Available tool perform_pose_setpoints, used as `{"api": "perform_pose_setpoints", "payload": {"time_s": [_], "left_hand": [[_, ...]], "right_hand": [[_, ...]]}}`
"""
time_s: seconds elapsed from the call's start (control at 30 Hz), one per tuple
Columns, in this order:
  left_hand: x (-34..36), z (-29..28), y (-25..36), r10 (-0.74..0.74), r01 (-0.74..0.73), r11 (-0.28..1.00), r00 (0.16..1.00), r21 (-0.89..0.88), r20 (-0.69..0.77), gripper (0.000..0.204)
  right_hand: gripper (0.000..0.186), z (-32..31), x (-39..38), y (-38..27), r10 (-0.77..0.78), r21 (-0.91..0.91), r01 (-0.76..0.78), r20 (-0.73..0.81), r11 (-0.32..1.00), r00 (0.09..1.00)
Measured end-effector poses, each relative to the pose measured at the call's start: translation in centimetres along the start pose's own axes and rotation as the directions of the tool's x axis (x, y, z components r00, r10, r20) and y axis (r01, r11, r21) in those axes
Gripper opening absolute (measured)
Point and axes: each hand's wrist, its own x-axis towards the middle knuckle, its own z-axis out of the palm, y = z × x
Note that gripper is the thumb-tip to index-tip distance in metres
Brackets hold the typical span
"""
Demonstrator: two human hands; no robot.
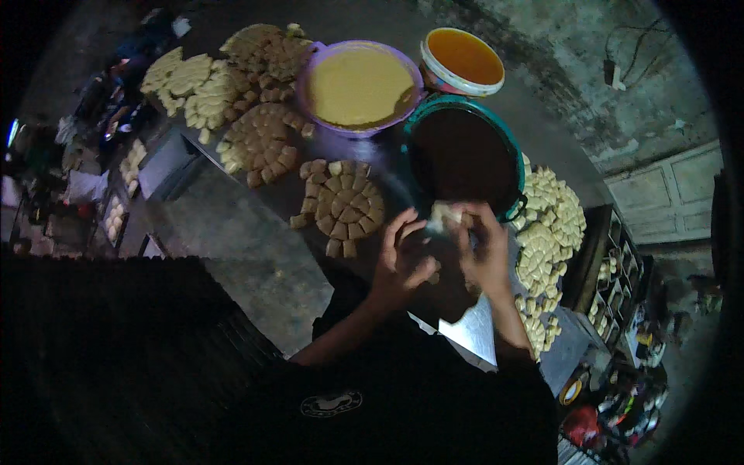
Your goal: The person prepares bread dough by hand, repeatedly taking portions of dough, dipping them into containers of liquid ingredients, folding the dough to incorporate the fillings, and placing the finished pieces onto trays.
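My right hand [487, 252] pinches a small pale piece of dough [445, 216], smeared by motion, just in front of the teal basin [515, 139] of dark brown filling. Facing it, my left hand [399, 263] has its fingers curled but apart, and I see nothing in them. Left of that hand, brown dough pieces [349, 205] lie in a ring on the metal table [387, 155]. Many pale dough pieces [546, 221] are spread to the right of my right hand.
Beyond stand a purple basin [306, 85] of yellow filling and a white bucket [446, 81] with orange contents. More brown [263, 139] and pale pieces [190, 81] cover the far left. Right of the table is a rack of compartments [616, 287]; a wall [558, 54] rises behind.
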Motion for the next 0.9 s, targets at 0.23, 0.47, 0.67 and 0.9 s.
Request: {"api": "perform_pose_setpoints", "payload": {"time_s": [0.23,0.47,0.67,0.9], "left_hand": [[0.7,-4.4,-2.8,-0.358,0.358,0.933,0.933,-0.029,-0.016,0.024],[1.6,-5.7,-2.0,-0.53,0.53,0.848,0.848,0.013,0.013,0.02],[3.1,-5.0,0.4,-0.47,0.468,0.883,0.879,0.048,0.085,0.025],[3.3,-2.1,2.6,-0.505,0.58,0.691,0.814,-0.432,0.286,0.04]], "right_hand": [[0.049,-0.8,3.7,6.5,0.011,-0.61,0.238,0.374,0.756,0.927],[0.046,-0.5,4.5,5.3,0.091,-0.596,0.136,0.335,0.791,0.938],[0.024,0.4,3.5,3.2,0.395,0.08,-0.394,0.009,0.916,0.919],[0.028,2.8,-0.3,-3.9,0.429,0.641,-0.206,-0.213,0.74,0.878]]}}
